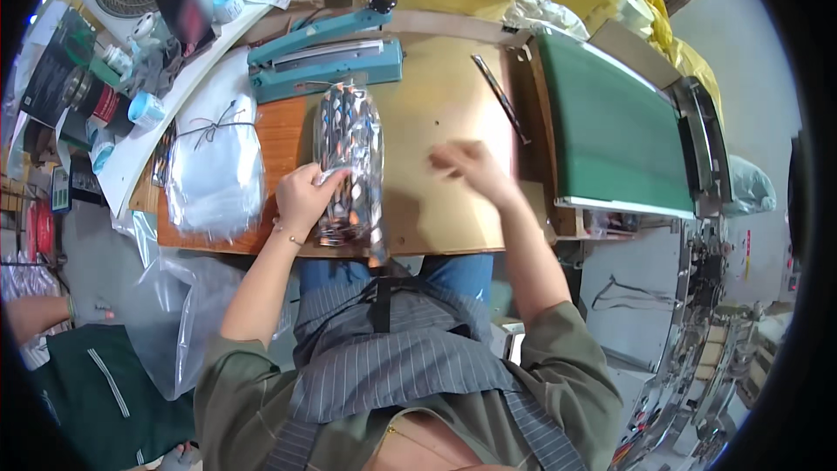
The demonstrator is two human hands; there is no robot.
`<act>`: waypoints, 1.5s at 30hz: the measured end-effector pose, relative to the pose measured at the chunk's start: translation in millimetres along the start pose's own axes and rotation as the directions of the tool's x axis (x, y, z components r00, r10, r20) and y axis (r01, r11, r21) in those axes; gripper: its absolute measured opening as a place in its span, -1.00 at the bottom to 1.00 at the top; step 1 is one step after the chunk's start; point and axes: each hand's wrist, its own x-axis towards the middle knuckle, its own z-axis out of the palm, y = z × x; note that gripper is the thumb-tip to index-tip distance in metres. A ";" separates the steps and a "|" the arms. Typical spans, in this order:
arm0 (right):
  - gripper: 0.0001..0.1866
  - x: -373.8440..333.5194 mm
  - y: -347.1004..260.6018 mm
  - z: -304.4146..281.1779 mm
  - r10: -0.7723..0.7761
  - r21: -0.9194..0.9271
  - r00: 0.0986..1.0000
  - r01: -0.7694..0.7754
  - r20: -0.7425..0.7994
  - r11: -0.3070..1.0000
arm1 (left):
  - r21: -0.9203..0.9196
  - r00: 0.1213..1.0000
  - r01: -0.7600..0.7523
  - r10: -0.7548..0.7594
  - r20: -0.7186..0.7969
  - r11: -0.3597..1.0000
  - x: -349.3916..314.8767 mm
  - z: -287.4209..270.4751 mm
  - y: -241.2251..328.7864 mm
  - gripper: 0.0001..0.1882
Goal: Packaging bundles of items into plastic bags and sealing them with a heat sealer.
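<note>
Clear plastic meets the fingers of the left hand [301, 199], whose thumb lies across a long bag [366, 135] packed with slim, dark, patterned sticks [336, 122]. Those fingers are nearly closed at the bag's left side, seemingly gripping the film, though the tips beneath are hidden. The right hand [475, 167] is blurred, over the tabletop [418, 105] and apart from the bag; its fingers look loosely curled, and whether they pinch anything cannot be told.

The bag lies lengthwise on the tabletop, its lower end at the near edge, where one stick seems to sit lower than the rest. The step in hand appears to be filling or straightening this bag; the next move would call for a steady left hold on the slippery film while the right fingers work at the contents.

Farther out, a loose dark stick [501, 98] lies slantwise beyond the right hand. Past the bag's upper end stands a teal sealer [331, 74], and to the left lies a stack of clear bags [214, 179] with a dark cord [212, 127] across it. A green panel [610, 122] lies at the right.
</note>
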 end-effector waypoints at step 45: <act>-0.87 -30.6 -130.3 -37.4 -0.569 -0.575 0.753 0.317 -0.331 0.754 | -0.096 0.755 0.291 -0.166 0.634 0.952 110.8 -98.9 130.8 -0.74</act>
